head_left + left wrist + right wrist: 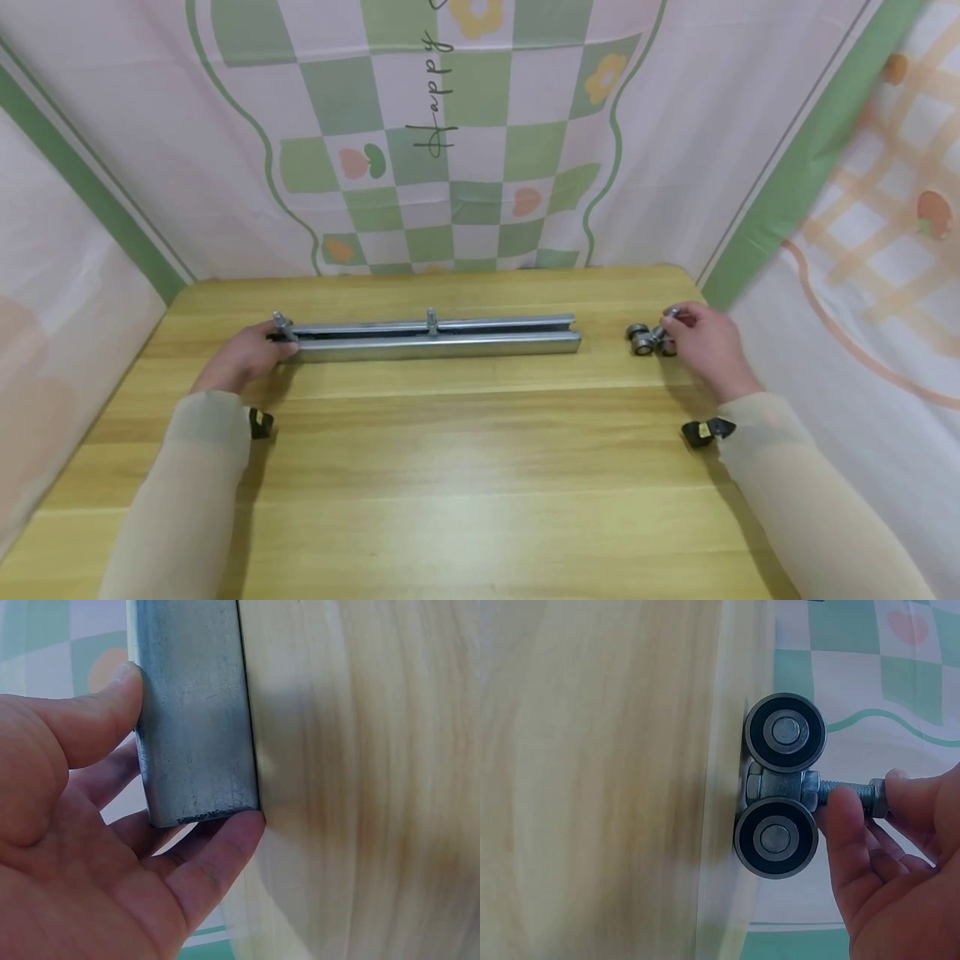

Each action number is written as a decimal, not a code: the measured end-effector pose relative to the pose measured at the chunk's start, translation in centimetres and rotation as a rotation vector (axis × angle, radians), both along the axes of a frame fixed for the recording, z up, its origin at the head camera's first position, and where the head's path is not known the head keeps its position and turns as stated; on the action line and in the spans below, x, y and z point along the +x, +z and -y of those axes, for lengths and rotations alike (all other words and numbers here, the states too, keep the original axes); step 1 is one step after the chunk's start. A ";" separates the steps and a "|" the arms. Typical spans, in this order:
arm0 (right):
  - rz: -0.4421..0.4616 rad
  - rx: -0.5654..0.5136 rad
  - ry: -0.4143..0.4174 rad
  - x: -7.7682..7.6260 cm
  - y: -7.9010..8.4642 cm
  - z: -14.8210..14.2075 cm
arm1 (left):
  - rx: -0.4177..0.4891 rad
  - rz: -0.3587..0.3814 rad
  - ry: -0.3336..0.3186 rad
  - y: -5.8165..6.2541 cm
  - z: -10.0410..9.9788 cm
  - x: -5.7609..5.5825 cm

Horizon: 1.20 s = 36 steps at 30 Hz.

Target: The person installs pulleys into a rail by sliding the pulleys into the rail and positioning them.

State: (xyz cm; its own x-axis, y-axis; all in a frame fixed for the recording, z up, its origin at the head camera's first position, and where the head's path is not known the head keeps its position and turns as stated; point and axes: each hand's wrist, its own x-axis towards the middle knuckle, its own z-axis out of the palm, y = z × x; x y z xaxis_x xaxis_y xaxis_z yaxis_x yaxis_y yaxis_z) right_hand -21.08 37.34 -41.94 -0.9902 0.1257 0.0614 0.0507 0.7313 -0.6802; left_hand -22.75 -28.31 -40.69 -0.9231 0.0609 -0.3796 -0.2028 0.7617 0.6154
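A long steel channel rail (442,347) lies across the wooden table, its slot facing up. My left hand (255,354) grips its left end; in the left wrist view the thumb lies along one edge and the fingers curl about the end of the rail (196,712). Two threaded bolts stand up out of the slot, one bolt (432,321) mid-rail and another bolt (282,325) beside my left hand. To the right of the rail, my right hand (708,346) pinches the bolt of a roller trolley (780,784). Its wheels sit at the table surface, apart from the rail's right end.
The wooden table (450,467) reaches back to a hanging cloth (480,200) with green checks. More patterned cloth hangs at the left and right sides. Each sleeve carries a small black wrist device, the right device (707,432) close above the table.
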 end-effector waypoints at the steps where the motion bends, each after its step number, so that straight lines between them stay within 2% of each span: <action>1: -0.004 -0.005 0.002 0.0 0.0 0.1 | 0.001 0.000 0.000 0.0 0.0 -0.1; 11: -0.051 -0.008 0.021 -0.3 0.0 1.8 | 0.008 0.006 0.011 -0.1 0.0 -0.2; 22: -0.041 -0.120 0.019 -0.6 0.0 3.7 | 0.030 0.006 0.018 -0.1 0.0 -0.1; 36: -0.012 -0.068 0.057 -1.2 -0.3 6.1 | 0.034 0.026 0.027 0.0 0.0 0.1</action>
